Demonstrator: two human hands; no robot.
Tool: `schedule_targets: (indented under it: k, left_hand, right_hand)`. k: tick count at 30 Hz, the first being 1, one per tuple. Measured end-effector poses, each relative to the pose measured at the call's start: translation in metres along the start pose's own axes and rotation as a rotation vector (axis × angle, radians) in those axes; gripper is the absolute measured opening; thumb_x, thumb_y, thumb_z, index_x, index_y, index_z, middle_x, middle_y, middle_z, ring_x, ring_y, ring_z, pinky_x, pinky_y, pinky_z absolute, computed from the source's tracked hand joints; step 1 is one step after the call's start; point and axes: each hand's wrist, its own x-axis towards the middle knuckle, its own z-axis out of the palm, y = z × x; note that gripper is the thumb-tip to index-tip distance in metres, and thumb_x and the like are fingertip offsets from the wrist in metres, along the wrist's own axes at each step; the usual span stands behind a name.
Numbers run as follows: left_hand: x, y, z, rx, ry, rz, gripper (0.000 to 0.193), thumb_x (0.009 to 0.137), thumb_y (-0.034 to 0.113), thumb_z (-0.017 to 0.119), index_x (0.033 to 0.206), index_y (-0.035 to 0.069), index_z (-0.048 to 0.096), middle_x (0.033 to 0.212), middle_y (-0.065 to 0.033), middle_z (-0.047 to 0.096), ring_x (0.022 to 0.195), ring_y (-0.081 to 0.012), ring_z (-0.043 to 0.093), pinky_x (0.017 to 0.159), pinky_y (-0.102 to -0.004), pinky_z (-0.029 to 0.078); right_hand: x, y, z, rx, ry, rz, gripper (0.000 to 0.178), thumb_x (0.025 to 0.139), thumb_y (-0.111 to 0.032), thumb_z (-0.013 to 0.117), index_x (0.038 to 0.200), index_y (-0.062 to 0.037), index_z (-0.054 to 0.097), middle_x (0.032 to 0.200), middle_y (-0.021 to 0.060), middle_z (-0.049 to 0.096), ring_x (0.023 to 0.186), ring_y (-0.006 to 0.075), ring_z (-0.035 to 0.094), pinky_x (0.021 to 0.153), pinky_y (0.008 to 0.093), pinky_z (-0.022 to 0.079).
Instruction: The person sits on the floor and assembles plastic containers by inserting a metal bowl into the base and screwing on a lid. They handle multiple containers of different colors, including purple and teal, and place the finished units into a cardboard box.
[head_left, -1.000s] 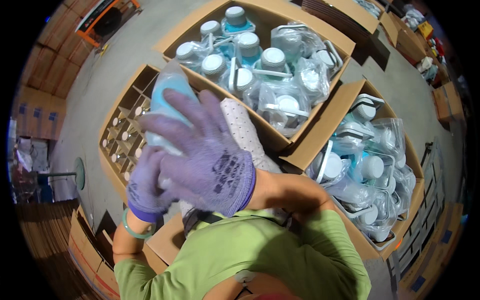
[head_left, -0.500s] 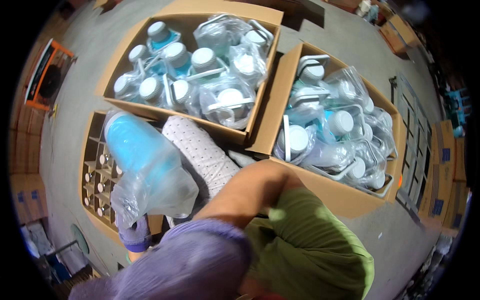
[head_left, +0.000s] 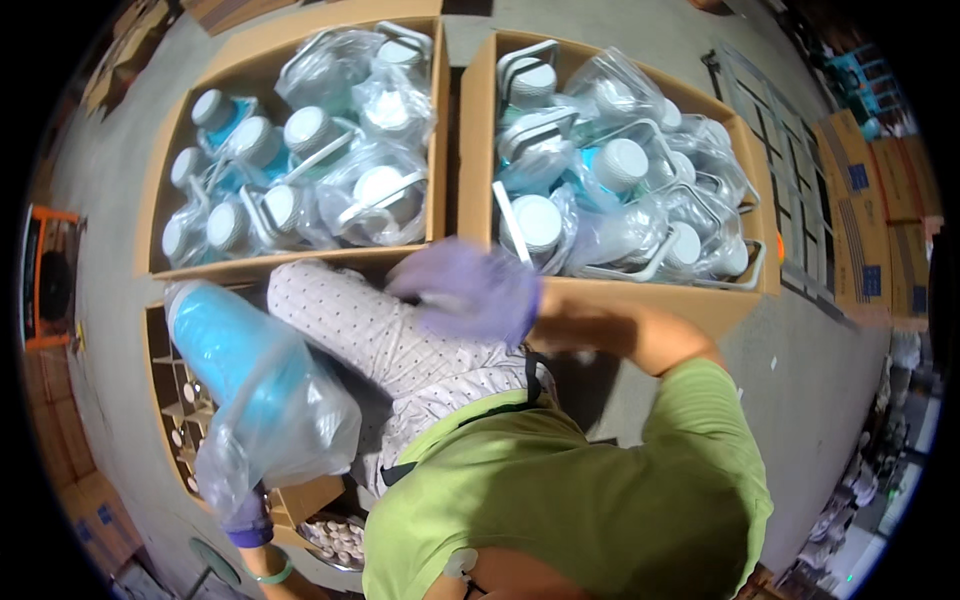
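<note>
Bottle (head_left: 225,340): blue, in a clear bag (head_left: 315,420), at the person's left; long axis slants upper left to lower right.
Left hand (head_left: 245,505): nearer, at the bag's lower end; fingers hidden, cannot tell their grip.
Right hand (head_left: 465,290): right of the bottle, apart; blurred, fingers loosely spread, seemingly empty.
Boxes (head_left: 620,297): 2 full ones ahead.

Bright middle, black bendy edges — the right hand (head_left: 468,292) looks blurry — dark shadow on the green shirt (head_left: 580,470).
</note>
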Motion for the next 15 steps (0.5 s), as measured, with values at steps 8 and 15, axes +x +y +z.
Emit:
schedule_targets:
  k: [8, 15]
  left_hand:
    - [0.042, -0.029, -0.049, -0.811, -0.013, -0.345, 0.046, 0.091, 0.018, 0.065, 0.132, -0.002, 0.056, 0.116, -0.0131, 0.064, 0.1, -0.0185, 0.061, 0.085, -0.0312, 0.051]
    - [0.004, -0.161, -0.169, -0.552, 0.199, -0.403, 0.033, 0.094, 0.01, 0.057, 0.126, 0.001, 0.058, 0.12, -0.0172, 0.062, 0.103, -0.0228, 0.062, 0.085, -0.0316, 0.052]
  right_hand:
    - [-0.198, 0.085, -0.129, -0.814, -0.63, 1.006, 0.097, 0.058, -0.04, 0.076, 0.146, -0.0227, 0.04, 0.157, 0.0188, 0.025, 0.145, 0.0411, 0.022, 0.113, 0.064, 0.021]
    - [-0.244, 0.101, -0.146, -0.745, -0.567, 0.786, 0.095, 0.059, -0.022, 0.078, 0.146, -0.0248, 0.04, 0.148, 0.0167, 0.039, 0.13, 0.0375, 0.047, 0.109, 0.048, 0.038]
